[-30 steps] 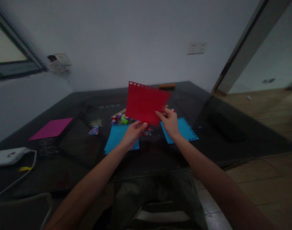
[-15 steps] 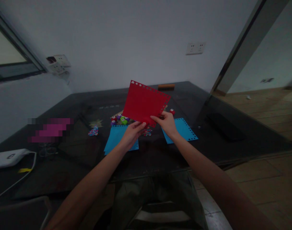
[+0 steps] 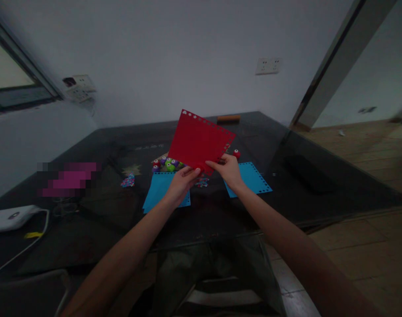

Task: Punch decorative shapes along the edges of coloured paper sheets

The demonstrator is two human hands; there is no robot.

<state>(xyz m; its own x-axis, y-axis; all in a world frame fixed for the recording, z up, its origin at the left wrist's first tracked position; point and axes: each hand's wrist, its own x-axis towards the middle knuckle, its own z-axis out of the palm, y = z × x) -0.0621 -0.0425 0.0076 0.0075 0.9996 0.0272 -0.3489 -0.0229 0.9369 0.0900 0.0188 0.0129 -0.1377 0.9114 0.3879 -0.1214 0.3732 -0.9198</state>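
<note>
Red sheet (image 3: 201,138), edges punched: raised, tilted, beyond both hands. Left hand (image 3: 183,182): closed on a small red object (image 3: 202,167) at the sheet's near edge. Right hand (image 3: 230,171): thumb and fingers pinching the sheet. Blue paper (image 3: 158,190): beneath the left wrist.

One red sheet (image 3: 201,141), two confetti heaps (image 3: 128,180) and, dimly, at least three blue sheets (image 3: 159,191) and seven eyed figures (image 3: 171,167).

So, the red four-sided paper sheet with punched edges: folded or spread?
Spread: the red four-sided paper sheet shows one broad face, cut-outs along two edges, no visible fold.
</note>
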